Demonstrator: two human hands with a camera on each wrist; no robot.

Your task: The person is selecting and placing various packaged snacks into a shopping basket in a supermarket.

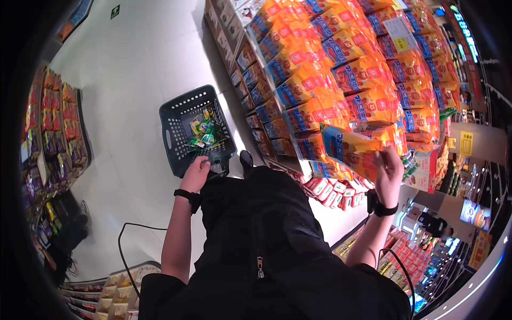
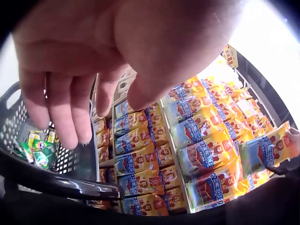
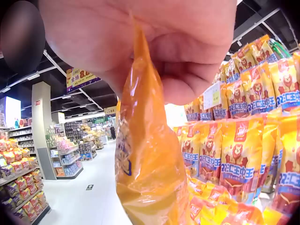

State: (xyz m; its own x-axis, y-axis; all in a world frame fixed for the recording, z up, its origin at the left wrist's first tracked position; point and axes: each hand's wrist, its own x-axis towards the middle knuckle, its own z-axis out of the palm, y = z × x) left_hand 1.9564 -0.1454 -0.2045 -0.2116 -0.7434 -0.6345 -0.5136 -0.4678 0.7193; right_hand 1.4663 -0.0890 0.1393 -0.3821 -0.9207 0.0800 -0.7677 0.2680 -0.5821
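Observation:
My right hand (image 1: 389, 170) pinches an orange and blue snack bag (image 1: 346, 146) by one end, beside the front of the packed shelf. In the right wrist view the bag (image 3: 147, 159) hangs from thumb and curled fingers (image 3: 183, 84). My left hand (image 1: 197, 173) is over the near side of a dark perforated shopping basket (image 1: 166, 125). Seen from the left wrist, its fingers (image 2: 61, 112) hang loosely with nothing between them, above the basket's black handle (image 2: 89, 190). Several green and yellow packets (image 1: 208, 130) lie in the basket.
Rows of matching orange bags (image 1: 314, 80) fill the tiered display to the right, with a price card (image 1: 399, 33) near its top. Red and white packages (image 1: 336, 194) sit low at its near end. Another stocked shelf (image 1: 56, 122) stands left across the pale floor (image 1: 122, 106).

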